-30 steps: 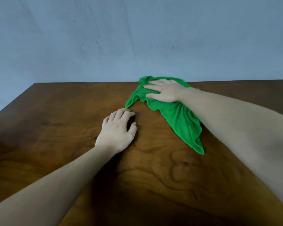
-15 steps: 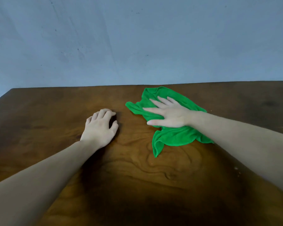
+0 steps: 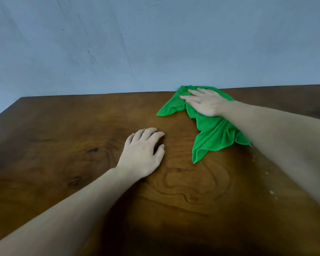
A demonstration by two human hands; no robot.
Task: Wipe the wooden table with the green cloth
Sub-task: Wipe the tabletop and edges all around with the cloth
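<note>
Both hands lie palm down on the wooden worktop (image 3: 54,137). On the right, the right hand (image 3: 206,104) presses flat on the green cloth (image 3: 213,134), its fingers straight and slightly fanned, pointing toward the left along the far edge of the worktop. Nearer the middle, the left hand (image 3: 143,153) rests on bare wood, its fingers loosely bent with the tips touching the surface and the thumb lying alongside; it holds nothing and sits well apart from the cloth. Bright green and soft-looking, the cloth is rumpled into folds rather than spread square. Its far end reaches the back edge of the worktop against the pale blue wall (image 3: 118,43), one pointed corner sticks out to the left of the right hand, and a longer creased tail trails toward the near side under the right forearm, ending in a drooping point. Dark brown wood with swirling grain rings shows below the cloth, and a few pale specks dot the worktop near the right forearm.
</note>
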